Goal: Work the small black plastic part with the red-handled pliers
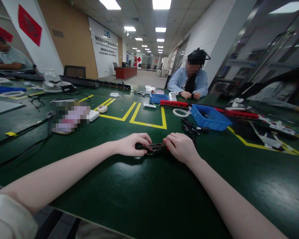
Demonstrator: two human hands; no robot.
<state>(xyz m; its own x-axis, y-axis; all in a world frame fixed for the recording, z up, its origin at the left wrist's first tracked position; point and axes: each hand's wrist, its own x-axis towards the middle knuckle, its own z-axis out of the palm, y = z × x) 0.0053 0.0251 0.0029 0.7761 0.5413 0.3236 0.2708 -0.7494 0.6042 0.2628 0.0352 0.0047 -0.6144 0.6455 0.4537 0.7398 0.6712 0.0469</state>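
Both of my hands meet low over the green table, around a dark tool that looks like pliers or a crimper with a bit of red at its right end. My left hand has its thumb and fingers closed on a black piece at the tool's left end. Fingers of my right hand are wrapped round the tool's right end, hiding most of it. Just behind my right hand lies a bundle of black cables.
A blue bin stands behind right, beside a white ring and a red strip. A phone and white case lie left. Yellow tape marks the table. A person sits across.
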